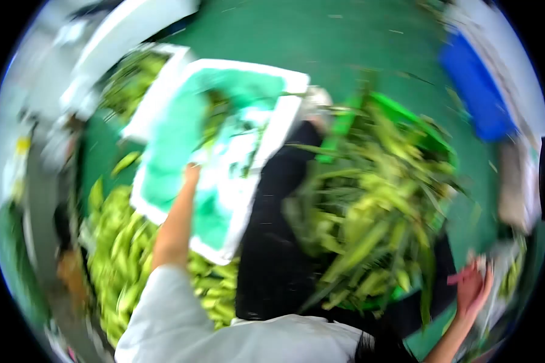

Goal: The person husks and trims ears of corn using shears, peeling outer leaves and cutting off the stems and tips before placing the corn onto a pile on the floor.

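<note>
My left hand [191, 173] reaches over a white foam box [294, 82] lined with green film [175, 136]. A few green ears [214, 124] lie inside it, blurred; the hand's fingers are too smeared to read. Out to the lower right, my right hand [471, 284] is raised with its fingers apart, beside a clear plastic bag [501, 266], and a pink thing shows at its edge. Between my hands, a bright green basket [407, 112] overflows with leafy husks [375, 199]. Under my left arm lies a large heap of green ears [124, 254].
Another white box [154, 100] with green produce stands behind the lined one at the upper left. A blue crate [475, 85] is at the upper right. The floor [345, 36] is green, with scattered leaf scraps. Shelving or goods line the left edge.
</note>
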Tool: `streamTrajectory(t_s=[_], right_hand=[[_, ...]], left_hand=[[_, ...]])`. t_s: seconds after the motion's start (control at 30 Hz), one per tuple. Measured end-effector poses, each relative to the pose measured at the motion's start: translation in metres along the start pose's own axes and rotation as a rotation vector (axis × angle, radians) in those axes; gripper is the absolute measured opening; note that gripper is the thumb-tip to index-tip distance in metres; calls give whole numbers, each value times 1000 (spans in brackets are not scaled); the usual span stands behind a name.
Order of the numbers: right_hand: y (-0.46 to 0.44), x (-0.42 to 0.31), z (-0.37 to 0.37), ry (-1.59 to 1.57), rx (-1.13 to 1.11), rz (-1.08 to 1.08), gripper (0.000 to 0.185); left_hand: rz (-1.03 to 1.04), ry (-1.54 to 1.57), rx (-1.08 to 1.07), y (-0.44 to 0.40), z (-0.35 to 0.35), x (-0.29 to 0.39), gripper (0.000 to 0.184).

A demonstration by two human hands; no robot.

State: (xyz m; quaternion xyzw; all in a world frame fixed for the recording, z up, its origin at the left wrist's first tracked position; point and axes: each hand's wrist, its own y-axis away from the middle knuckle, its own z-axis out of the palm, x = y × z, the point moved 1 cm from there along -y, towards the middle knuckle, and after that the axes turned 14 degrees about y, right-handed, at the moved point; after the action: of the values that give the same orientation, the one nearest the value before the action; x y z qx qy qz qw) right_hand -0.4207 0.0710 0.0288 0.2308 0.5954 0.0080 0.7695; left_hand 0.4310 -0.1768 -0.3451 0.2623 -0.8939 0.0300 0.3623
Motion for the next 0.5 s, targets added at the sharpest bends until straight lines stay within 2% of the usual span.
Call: streamTrajectory(t_s=[0.03,0.07,0.1,0.17,0.2,0.27,0.3,0.33,0.4,0.43,0.47,0.5], right_hand=[[-4,17,19,-24,163,59,51],[-12,19,25,-86,-143,110,45],[-16,35,16,-107,-182,149,47],[-15,70,-63,-196,-103,222,50],[-18,99,-133,-285,-107,265,52],[-7,33,3,105,102,222,34],[-7,20,26,152,185,229,35],[-5,15,24,157,210,238,35],[-8,11,19,156,245,241,36],[-8,10,15,155,253,245,37],[-8,10,12,159,264,240,37],[-9,10,10,163,275,240,38]], left_hand=[[-28,-179,34,-5,0,5,41],[-30,-182,132,-9,3,15,40],[-31,-191,122,-23,3,22,37],[76,-104,235,-51,11,28,35],[150,-73,252,-63,14,33,35],[-12,-72,34,-95,33,23,35],[-89,-71,-86,-110,50,20,34],[-171,-280,-207,-134,81,-13,44],[-230,-183,69,-91,106,36,62],[-307,-174,109,-68,104,73,77],[-309,-29,152,-63,119,73,74],[-259,-24,118,-57,135,90,71]])
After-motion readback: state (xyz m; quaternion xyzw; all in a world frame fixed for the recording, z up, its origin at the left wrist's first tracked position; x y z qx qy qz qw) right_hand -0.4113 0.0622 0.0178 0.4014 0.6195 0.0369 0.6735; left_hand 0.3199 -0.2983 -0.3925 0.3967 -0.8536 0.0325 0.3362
